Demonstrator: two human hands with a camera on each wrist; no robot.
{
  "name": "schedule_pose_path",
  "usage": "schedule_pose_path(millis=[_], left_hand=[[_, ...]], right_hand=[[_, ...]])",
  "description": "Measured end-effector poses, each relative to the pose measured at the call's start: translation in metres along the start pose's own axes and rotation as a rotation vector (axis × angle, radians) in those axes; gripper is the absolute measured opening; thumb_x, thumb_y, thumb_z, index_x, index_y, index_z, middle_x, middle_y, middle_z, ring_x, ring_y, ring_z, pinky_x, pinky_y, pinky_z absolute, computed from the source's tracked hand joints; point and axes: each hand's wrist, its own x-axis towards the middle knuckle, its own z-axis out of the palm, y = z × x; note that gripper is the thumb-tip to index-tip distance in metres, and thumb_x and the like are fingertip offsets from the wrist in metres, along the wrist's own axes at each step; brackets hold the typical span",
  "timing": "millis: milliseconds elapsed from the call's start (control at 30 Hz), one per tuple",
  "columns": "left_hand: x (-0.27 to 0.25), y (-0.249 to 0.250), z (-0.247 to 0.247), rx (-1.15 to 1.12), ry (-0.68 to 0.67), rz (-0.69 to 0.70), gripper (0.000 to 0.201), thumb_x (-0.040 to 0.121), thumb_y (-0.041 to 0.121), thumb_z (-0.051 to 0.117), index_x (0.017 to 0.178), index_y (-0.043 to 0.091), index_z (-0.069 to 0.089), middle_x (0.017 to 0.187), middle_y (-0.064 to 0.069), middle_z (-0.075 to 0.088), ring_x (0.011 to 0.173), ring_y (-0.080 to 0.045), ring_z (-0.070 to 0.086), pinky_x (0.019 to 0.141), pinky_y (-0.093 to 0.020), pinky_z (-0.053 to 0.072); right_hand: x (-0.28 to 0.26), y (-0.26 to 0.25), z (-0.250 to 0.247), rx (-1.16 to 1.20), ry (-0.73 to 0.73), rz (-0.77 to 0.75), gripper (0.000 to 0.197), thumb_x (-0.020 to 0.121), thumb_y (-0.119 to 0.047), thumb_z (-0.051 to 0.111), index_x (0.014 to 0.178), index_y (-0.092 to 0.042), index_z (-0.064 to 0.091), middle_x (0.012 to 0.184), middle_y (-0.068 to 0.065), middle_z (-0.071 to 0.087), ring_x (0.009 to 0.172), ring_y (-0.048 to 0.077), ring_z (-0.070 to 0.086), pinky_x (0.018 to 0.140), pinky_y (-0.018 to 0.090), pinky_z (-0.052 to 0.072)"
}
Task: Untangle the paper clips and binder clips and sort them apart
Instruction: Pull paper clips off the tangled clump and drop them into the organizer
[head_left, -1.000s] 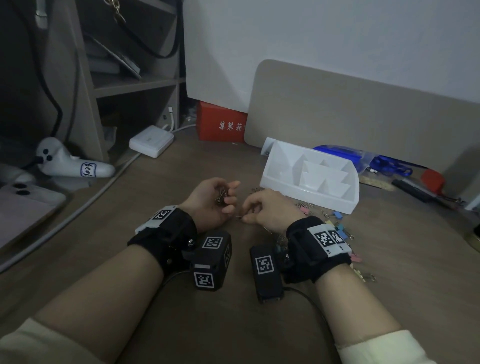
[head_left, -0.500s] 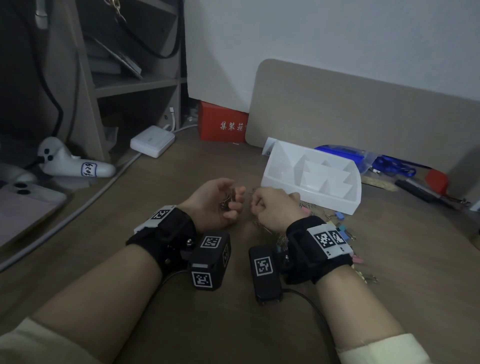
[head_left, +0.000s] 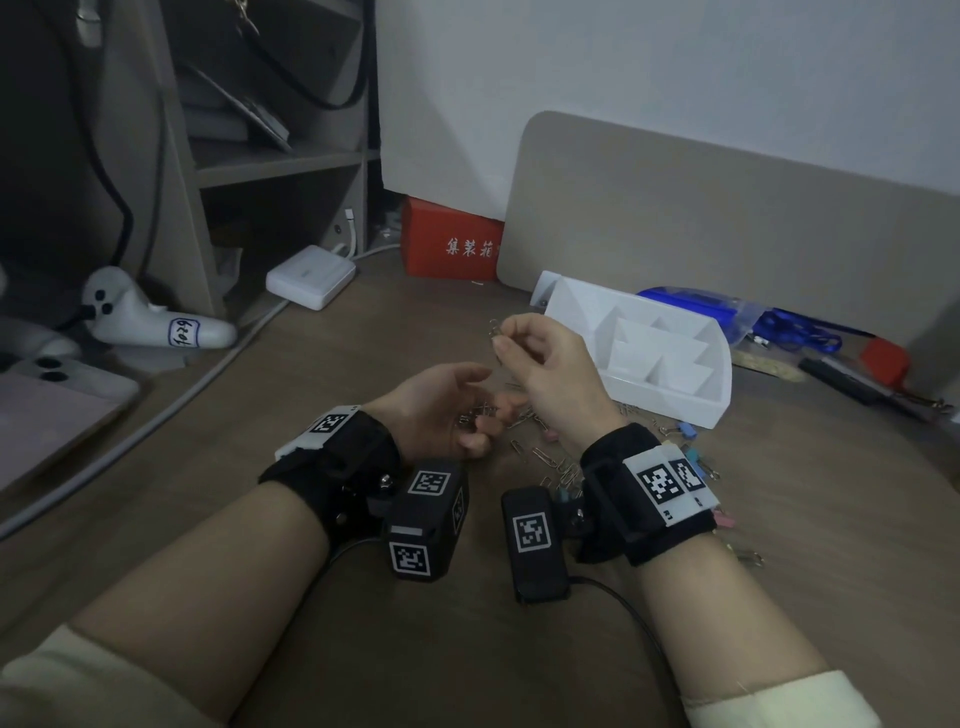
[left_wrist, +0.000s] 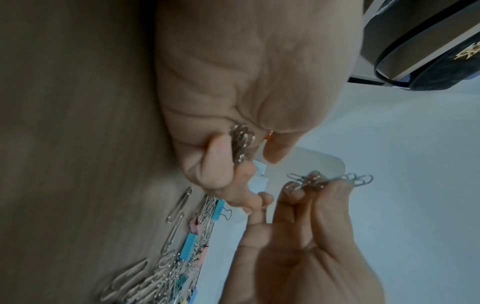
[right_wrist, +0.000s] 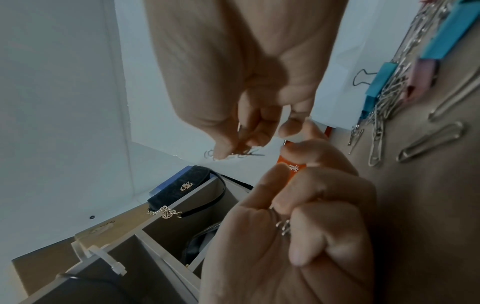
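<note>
Pinching looped silver wire paper clips (left_wrist: 330, 180), right hand (head_left: 545, 364) fingers (left_wrist: 293, 197).

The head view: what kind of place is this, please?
Probably a home or office desk: a wooden desk against a wall, a shelf unit, a white organizer tray, and loose clips.

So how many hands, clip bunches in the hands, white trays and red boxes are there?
Hands: 2 (left hand, right hand)
Clip bunches held: 2 (left bunch, right bunch)
White tray: 1
Red box: 1
Total: 6
</note>
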Motion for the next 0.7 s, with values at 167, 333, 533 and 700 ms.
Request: schedule_pose_path(millis=[167,333,533,700], left_hand=[[-0.003,0.000,0.001,0.031,0.006,0.060,0.030,0.097,0.027,0.035,0.084,0.010,0.056,0.067,-0.006,0.048,0.043,-0.009,0.036,0.036,-0.015,0.024],[0.002,0.001,-0.001,-0.058,0.041,0.123,0.036,0.096,0.019,0.034,0.070,0.012,0.057,0.059,-0.002,0.046,0.038,-0.007,0.035,0.035,-0.014,0.018],[0.004,0.003,-0.003,-0.168,0.091,0.106,0.034,0.097,0.025,0.034,0.069,0.011,0.049,0.052,0.002,0.044,0.032,-0.006,0.035,0.029,-0.014,0.017],[0.002,0.005,-0.004,-0.239,0.189,0.180,0.035,0.095,0.026,0.040,0.062,0.018,0.037,0.042,0.007,0.027,0.027,-0.004,0.022,0.026,-0.015,0.011]], right_hand=[[-0.002,0.000,0.001,-0.066,-0.100,-0.008,0.009,0.089,-0.009,0.064,0.083,-0.016,0.064,0.070,0.000,0.059,0.048,0.017,0.049,0.040,0.020,0.041],[-0.005,0.001,-0.002,-0.142,-0.084,-0.033,0.013,0.090,-0.003,0.060,0.095,-0.002,0.072,0.065,0.009,0.058,0.057,0.013,0.053,0.038,0.006,0.034],[0.004,0.010,-0.007,-0.212,0.020,-0.024,0.017,0.090,-0.007,0.058,0.089,-0.015,0.073,0.084,-0.001,0.068,0.079,0.003,0.064,0.065,0.014,0.049],[0.009,0.022,-0.024,-0.403,-0.096,0.177,0.015,0.082,-0.011,0.069,0.092,-0.022,0.069,0.095,-0.002,0.067,0.084,0.014,0.061,0.063,0.035,0.055]])
